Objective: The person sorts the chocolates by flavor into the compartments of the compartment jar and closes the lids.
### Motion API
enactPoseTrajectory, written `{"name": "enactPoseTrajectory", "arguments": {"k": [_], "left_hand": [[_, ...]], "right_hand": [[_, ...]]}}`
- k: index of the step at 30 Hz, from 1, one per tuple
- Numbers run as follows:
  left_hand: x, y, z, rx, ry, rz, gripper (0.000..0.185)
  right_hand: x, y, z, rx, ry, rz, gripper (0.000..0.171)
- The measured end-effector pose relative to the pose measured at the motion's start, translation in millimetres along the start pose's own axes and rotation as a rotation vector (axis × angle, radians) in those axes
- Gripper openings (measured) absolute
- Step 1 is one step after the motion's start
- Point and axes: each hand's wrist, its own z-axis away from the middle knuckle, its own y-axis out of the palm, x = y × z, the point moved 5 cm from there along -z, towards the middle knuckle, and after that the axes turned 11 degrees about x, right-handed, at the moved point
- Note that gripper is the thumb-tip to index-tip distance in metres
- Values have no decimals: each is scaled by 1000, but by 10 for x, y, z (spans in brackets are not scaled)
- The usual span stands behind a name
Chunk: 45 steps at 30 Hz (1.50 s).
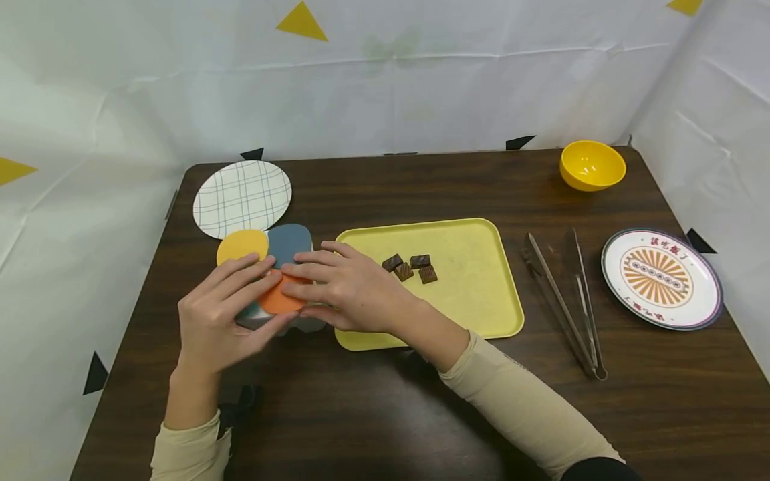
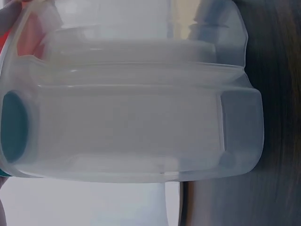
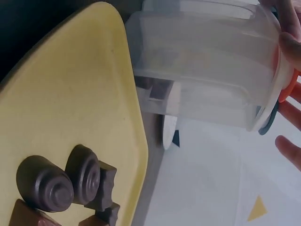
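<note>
A clear plastic container (image 1: pixel 257 316) with round coloured lids lies left of the yellow tray (image 1: pixel 475 294). Its yellow lid (image 1: pixel 242 244) and blue-grey lid (image 1: pixel 290 240) face away from me. The orange lid (image 1: pixel 278 300) sits between my hands. My left hand (image 1: pixel 240 294) lays its fingers over the orange lid, thumb against the clear wall. My right hand (image 1: pixel 313 284) pinches the orange lid from the right. The clear container (image 2: pixel 131 117) fills the left wrist view, and the same container (image 3: pixel 207 80) shows in the right wrist view. Several chocolates (image 1: pixel 410 266) sit on the tray.
A round checked plate (image 1: pixel 242 198) lies at the back left. Metal tongs (image 1: pixel 565 300) lie right of the tray, with a patterned plate (image 1: pixel 660 278) beyond them. A yellow bowl (image 1: pixel 592 165) stands at the back right. White sheeting walls the table.
</note>
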Motion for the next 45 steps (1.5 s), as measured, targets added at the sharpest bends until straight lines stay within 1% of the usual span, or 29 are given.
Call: {"name": "enactPoseTrajectory", "arguments": {"k": [3, 6, 9, 11, 13, 15, 19, 25, 33, 45], "left_hand": [[-2, 12, 2, -5, -15, 4, 55], [13, 29, 11, 17, -45, 41, 56], [32, 50, 20, 57, -81, 80, 57], [39, 65, 27, 87, -104, 83, 58], [36, 85, 34, 108, -114, 78, 57], [25, 106, 40, 124, -111, 52, 56], [-4, 136, 49, 114, -97, 7, 54], [-2, 147, 49, 81, -81, -2, 53], [15, 161, 37, 38, -44, -17, 52], [13, 170, 36, 0, -22, -35, 51]], "right_hand": [[-7, 1, -2, 4, 5, -19, 43], [-30, 1, 2, 16, 23, -73, 44], [-56, -5, 6, 24, 36, -130, 43], [-73, -8, 6, 26, 38, -157, 44], [-90, -10, 8, 29, 40, -184, 44], [-111, -6, 13, 33, 46, -216, 45], [-139, -2, 24, 47, 61, -253, 45], [-141, 0, 20, 57, 59, -211, 45], [-151, -8, 10, 75, 54, -149, 43], [-152, -17, 10, 78, 49, -107, 40]]}}
